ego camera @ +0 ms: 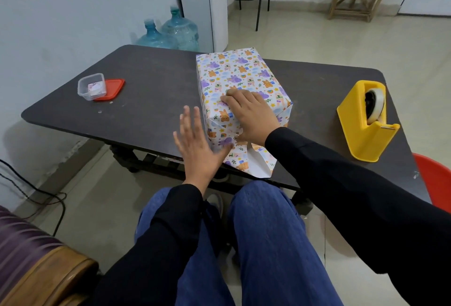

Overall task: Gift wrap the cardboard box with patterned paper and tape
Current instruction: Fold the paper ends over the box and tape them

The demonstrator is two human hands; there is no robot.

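Dark table [151,90] in a tiled room, 2 water bottles [180,27] behind. The box [239,71], covered in paper, stands mid-table at the near edge, with 1 paper flap [253,161] lying unfolded toward the viewer. Right hand [249,112]: palm down on the box's near top edge, fingers bent; pressing or pinching cannot be told. Left hand [197,144]: spread flat, thumb touching the near end. Dispenser [361,132] at right; tub [91,86] on a red lid [113,88] at left.
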